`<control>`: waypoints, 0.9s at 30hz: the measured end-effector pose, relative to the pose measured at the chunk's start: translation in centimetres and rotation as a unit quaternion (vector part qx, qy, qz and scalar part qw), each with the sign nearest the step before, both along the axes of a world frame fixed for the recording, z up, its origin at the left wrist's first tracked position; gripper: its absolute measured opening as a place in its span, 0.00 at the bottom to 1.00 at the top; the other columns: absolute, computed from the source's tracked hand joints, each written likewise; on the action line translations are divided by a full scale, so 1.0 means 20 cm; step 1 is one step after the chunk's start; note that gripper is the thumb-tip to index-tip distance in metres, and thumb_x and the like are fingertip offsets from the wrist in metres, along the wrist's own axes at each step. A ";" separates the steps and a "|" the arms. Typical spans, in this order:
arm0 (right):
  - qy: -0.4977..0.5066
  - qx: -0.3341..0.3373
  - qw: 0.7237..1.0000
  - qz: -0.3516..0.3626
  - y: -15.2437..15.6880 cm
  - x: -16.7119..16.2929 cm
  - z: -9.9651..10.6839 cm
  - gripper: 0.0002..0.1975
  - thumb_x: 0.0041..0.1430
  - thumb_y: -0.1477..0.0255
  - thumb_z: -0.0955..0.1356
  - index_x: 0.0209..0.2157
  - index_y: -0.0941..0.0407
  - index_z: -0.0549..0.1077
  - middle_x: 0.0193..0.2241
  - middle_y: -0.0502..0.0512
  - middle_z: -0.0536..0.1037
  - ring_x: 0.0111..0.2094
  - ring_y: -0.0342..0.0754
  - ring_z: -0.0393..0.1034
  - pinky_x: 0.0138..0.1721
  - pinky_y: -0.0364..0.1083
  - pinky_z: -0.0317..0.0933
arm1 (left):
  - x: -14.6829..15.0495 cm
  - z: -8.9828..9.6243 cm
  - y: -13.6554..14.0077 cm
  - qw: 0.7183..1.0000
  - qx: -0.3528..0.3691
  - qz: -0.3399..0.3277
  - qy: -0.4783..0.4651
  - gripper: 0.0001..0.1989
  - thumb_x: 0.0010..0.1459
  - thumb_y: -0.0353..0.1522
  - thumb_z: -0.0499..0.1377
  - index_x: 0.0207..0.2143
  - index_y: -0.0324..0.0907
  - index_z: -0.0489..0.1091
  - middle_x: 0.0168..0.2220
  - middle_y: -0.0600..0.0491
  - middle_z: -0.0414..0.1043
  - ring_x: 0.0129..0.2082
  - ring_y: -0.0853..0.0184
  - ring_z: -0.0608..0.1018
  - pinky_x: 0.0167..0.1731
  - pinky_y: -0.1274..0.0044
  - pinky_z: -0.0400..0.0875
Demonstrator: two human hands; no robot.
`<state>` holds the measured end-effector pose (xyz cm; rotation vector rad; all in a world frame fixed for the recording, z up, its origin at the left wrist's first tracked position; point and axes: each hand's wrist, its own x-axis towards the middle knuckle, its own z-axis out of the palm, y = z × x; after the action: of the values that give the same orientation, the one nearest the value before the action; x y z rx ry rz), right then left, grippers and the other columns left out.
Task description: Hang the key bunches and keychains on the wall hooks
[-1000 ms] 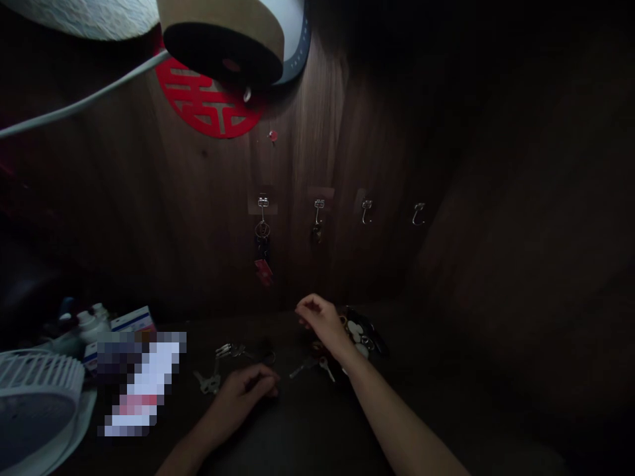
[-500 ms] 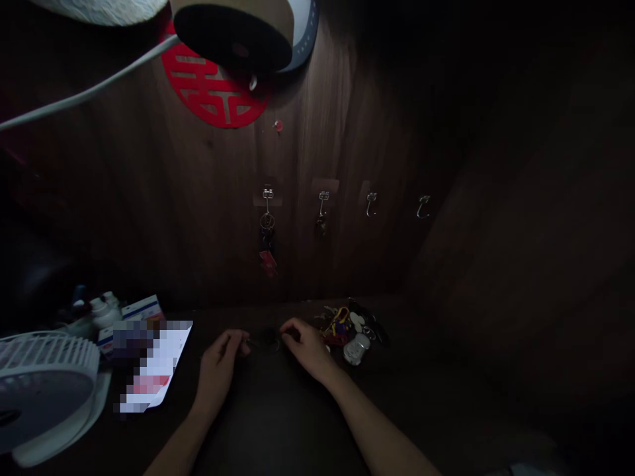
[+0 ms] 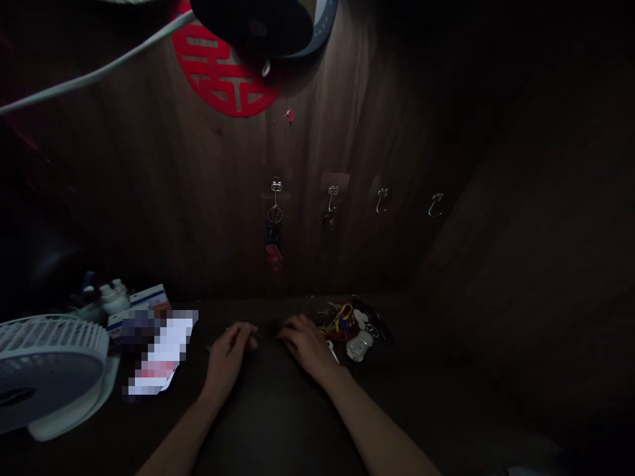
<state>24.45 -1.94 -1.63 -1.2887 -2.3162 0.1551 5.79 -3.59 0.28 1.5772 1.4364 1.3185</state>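
My left hand [image 3: 231, 347] rests low over the dark desk with thumb and fingers pinched together. A small thin sliver pokes out at its left side, too dim to name. Opposite it, a short gap away, my right hand [image 3: 306, 347] has its fingers curled downward; what lies in or under them is lost in shadow. Just right of that hand lies a pile of keys [image 3: 342, 320] with yellow and red cords and a silver-grey fob [image 3: 360, 345].
On the wall hang several metal hooks [image 3: 381, 198]; a key bunch with a red tag [image 3: 274, 254] and a smaller bunch [image 3: 329, 219] hang from two. A white fan [image 3: 54, 370], a blurred-out bright phone-like slab [image 3: 169, 344], boxes and bottles [image 3: 114, 299] stand left.
The dark ring that showed between my hands is now out of sight. My right fingers have curled down further, and the whole view has shifted slightly.
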 end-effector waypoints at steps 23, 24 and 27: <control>0.425 -0.187 0.886 -0.005 -0.01 -0.11 0.03 0.07 0.54 0.67 0.64 0.31 0.55 0.70 0.26 0.48 0.72 0.26 0.42 0.67 0.28 0.41 0.60 | 0.03 -0.10 0.01 0.986 0.011 -0.149 0.081 0.14 0.49 0.34 0.59 0.41 0.45 0.70 0.39 0.53 0.76 0.41 0.63 0.75 0.45 0.72 0.66; 0.437 -0.194 0.878 -0.008 0.00 -0.11 0.03 0.07 0.54 0.66 0.64 0.30 0.55 0.69 0.25 0.48 0.71 0.25 0.42 0.66 0.27 0.41 0.60 | 0.03 -0.10 0.02 0.986 0.003 -0.152 0.069 0.14 0.49 0.33 0.59 0.41 0.45 0.71 0.39 0.53 0.76 0.41 0.63 0.76 0.45 0.72 0.66; 0.453 -0.200 0.868 -0.026 0.02 -0.11 0.02 0.08 0.52 0.65 0.65 0.30 0.55 0.70 0.23 0.47 0.70 0.23 0.41 0.64 0.24 0.40 0.57 | 0.04 -0.09 0.02 0.987 -0.025 -0.156 0.024 0.12 0.49 0.34 0.59 0.39 0.45 0.72 0.37 0.54 0.77 0.38 0.64 0.76 0.43 0.73 0.67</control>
<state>22.30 -1.60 -1.18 -1.0967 -1.4578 1.0306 6.68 -3.18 -1.42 1.7273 1.1795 1.0600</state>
